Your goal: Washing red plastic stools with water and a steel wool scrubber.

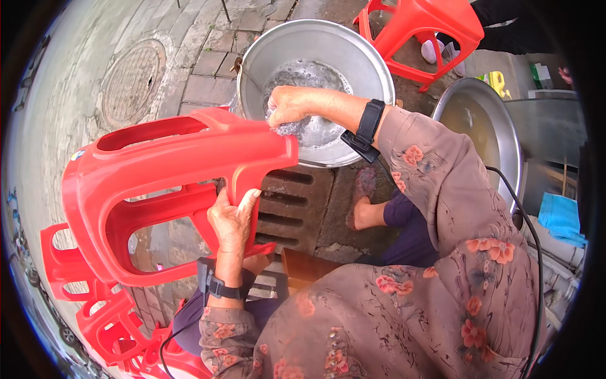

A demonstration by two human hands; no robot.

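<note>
Floral shirt [372, 322], left hand [230, 224] gripping red stool [170, 164], right hand [291, 106] curled at its leg [265, 148], contents hidden

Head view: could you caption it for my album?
Left hand holding a red stool, right hand over a metal basin of bubbly water.

Bright, diffuse daylight, with soft shadows. Toward 10 o'clock the paving [76, 88] is pale, nearly washed out; toward 2 o'clock dark clothing [514, 35] loses detail in shade. Glossy highlights mark the red plastic stool [170, 172] at 9 o'clock; soft reflections appear in the metal basin [368, 69] at 12. Fisheye distortion bends straight edges; black corners and a bluish fringe at 8 o'clock frame the view.
</note>
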